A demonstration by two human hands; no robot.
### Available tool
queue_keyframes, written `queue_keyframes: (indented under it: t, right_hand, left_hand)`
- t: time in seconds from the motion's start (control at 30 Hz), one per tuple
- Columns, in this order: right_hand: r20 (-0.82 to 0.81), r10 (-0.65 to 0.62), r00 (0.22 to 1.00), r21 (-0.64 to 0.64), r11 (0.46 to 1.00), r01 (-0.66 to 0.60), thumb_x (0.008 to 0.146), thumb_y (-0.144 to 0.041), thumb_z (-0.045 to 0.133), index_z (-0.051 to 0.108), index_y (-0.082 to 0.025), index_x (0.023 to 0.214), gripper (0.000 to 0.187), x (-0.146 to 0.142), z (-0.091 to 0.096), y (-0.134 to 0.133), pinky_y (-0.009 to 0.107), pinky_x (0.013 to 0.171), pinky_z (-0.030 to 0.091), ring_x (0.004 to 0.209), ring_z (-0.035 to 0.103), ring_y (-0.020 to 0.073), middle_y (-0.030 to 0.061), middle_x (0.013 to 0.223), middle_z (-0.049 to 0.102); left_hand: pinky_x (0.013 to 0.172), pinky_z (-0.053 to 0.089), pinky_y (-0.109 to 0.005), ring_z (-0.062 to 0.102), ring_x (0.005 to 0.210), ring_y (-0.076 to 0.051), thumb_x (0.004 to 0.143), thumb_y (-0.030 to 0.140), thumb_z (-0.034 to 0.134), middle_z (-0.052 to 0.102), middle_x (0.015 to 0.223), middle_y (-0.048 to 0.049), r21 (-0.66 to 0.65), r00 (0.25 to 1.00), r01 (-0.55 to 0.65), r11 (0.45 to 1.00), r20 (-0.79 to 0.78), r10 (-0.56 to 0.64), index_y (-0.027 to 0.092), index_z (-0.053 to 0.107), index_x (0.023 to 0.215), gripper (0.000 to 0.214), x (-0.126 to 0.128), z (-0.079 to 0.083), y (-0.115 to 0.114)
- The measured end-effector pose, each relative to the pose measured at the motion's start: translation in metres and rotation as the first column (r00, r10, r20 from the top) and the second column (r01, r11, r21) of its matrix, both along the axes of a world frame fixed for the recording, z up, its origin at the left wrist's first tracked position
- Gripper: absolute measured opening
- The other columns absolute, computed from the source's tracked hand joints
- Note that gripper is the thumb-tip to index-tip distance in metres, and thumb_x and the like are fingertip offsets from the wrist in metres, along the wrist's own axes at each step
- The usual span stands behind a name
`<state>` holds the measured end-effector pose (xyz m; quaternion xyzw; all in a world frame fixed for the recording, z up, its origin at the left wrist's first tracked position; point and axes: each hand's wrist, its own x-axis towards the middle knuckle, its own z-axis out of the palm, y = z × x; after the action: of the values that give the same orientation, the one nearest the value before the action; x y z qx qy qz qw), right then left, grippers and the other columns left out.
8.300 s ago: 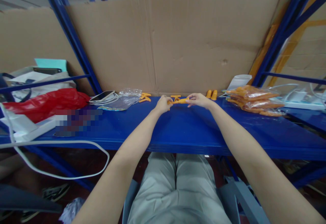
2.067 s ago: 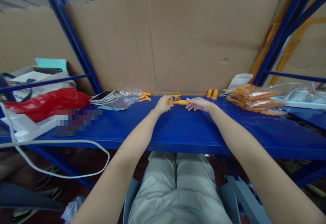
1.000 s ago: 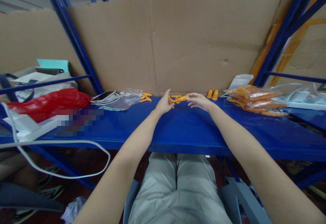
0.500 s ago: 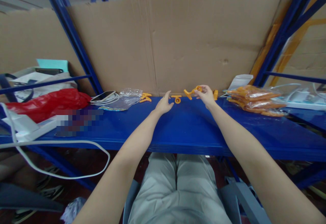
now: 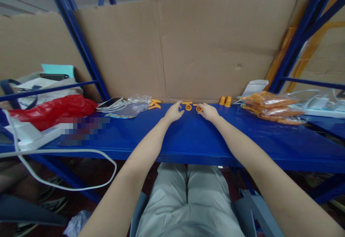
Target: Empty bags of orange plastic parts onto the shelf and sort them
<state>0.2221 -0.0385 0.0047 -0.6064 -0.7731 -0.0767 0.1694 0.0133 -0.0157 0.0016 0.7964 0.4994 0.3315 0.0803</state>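
An orange plastic T-shaped piece with a round ring end (image 5: 188, 107) lies on the blue shelf top in front of me. Just left of it rests my left hand (image 5: 174, 112), thumb and fingers apart, holding nothing. A second such orange piece (image 5: 199, 109) sits a little to the right on the shelf, its ring facing me. My right hand (image 5: 210, 112) has its fingers closed around this second piece and hides part of it. Behind and right of that hand stand two small orange cup-shaped pieces (image 5: 228, 102), side by side.
Orange hooked pieces (image 5: 154, 104) lie at the left beside a clear plastic bag (image 5: 132, 107), a phone (image 5: 112, 102) and a coiled white cable. Bagged orange parts (image 5: 269, 107) are stacked at the right. A cardboard sheet (image 5: 202, 50) walls off the back.
My right hand has moved left and down, bringing the second orange piece from the air to the shelf beside the first. Both cup-shaped pieces now show. My left hand has barely moved.
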Motion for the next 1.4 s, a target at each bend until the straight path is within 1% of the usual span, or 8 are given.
queue_keyframes:
  t: [0.13,0.27,0.43,0.6,0.73,0.83,1.03,1.4]
  right_hand:
    - [-0.045,0.022,0.999,-0.007,1.0,-0.022,0.091,-0.023,0.056,0.049,-0.024,0.141,0.051,-0.003,-0.004,0.005,0.037,0.097,0.046,0.117,0.059,0.0281,0.0132,0.132,0.059]
    - [-0.09,0.03,0.995,-0.031,0.999,-0.033,0.093,-0.021,0.05,0.048,-0.019,0.142,0.049,-0.001,-0.009,0.011,0.04,0.103,0.042,0.126,0.053,0.0291,0.0158,0.138,0.055]
    - [-0.113,-0.075,0.991,-0.139,0.989,0.059,0.096,-0.025,0.042,0.043,-0.021,0.145,0.049,-0.001,-0.012,0.015,0.055,0.103,0.039,0.132,0.046,0.0334,0.0169,0.142,0.052]
    - [-0.042,-0.127,0.991,-0.203,0.972,0.116,0.097,-0.027,0.037,0.064,-0.019,0.12,0.036,0.0,-0.007,0.01,0.054,0.102,0.038,0.128,0.05,0.0337,0.0176,0.134,0.058]
    - [-0.008,-0.147,0.989,-0.062,0.987,0.146,0.096,-0.023,0.038,0.067,-0.016,0.111,0.034,-0.003,0.001,0.002,0.047,0.097,0.043,0.117,0.058,0.0324,0.0196,0.122,0.065]
    - [0.007,-0.105,0.994,0.007,0.994,0.105,0.095,-0.022,0.037,0.066,-0.013,0.109,0.033,-0.007,0.003,-0.001,0.042,0.093,0.045,0.113,0.06,0.0306,0.0193,0.117,0.066]
    - [0.085,0.061,0.994,-0.076,0.996,-0.055,0.093,-0.02,0.042,0.063,-0.017,0.114,0.03,-0.013,-0.002,-0.001,0.04,0.095,0.046,0.122,0.054,0.0283,0.0147,0.128,0.061]
    - [0.025,0.068,0.997,-0.185,0.981,-0.062,0.095,-0.022,0.039,0.057,-0.018,0.134,0.043,-0.008,-0.012,0.013,0.046,0.107,0.041,0.132,0.048,0.0297,0.0137,0.143,0.052]
  left_hand:
    - [0.087,0.051,-0.032,0.067,0.091,-0.018,0.082,0.015,0.061,0.068,0.11,-0.011,0.002,1.0,-0.009,1.0,-0.03,0.009,0.013,0.054,0.129,0.048,0.001,0.0,0.0]
    - [0.085,0.052,-0.031,0.067,0.089,-0.018,0.082,0.017,0.061,0.068,0.109,-0.0112,-0.005,0.999,-0.02,1.0,-0.045,0.019,0.012,0.055,0.127,0.045,0.0,0.0,0.004]
    - [0.1,0.045,-0.033,0.061,0.112,-0.022,0.083,0.017,0.058,0.066,0.119,-0.0127,0.068,0.982,-0.188,0.98,-0.003,0.188,0.013,0.059,0.122,0.04,-0.018,0.002,0.014]
    - [0.107,0.039,-0.039,0.05,0.129,-0.03,0.082,0.017,0.054,0.056,0.133,-0.0213,-0.05,0.853,-0.52,0.853,0.013,0.521,0.008,0.054,0.127,0.046,-0.053,0.006,0.017]
    - [0.11,0.033,-0.053,0.039,0.138,-0.034,0.081,0.024,0.056,0.046,0.144,-0.0225,-0.186,0.743,-0.654,0.734,0.028,0.669,0.011,0.046,0.136,0.057,-0.071,0.002,0.017]
    - [0.115,0.025,-0.054,0.028,0.144,-0.033,0.081,0.029,0.055,0.039,0.151,-0.0199,-0.207,0.729,-0.668,0.715,0.013,0.685,0.013,0.043,0.14,0.063,-0.075,-0.003,0.02]
    - [0.118,0.02,-0.051,0.021,0.147,-0.032,0.08,0.031,0.051,0.03,0.157,-0.0175,-0.257,0.72,-0.679,0.688,-0.048,0.692,0.012,0.035,0.147,0.072,-0.077,-0.008,0.03]
    - [0.11,0.034,-0.056,0.039,0.137,-0.037,0.078,0.021,0.059,0.049,0.143,-0.0189,-0.173,0.76,-0.646,0.743,-0.058,0.647,0.018,0.056,0.132,0.054,-0.073,-0.004,0.023]
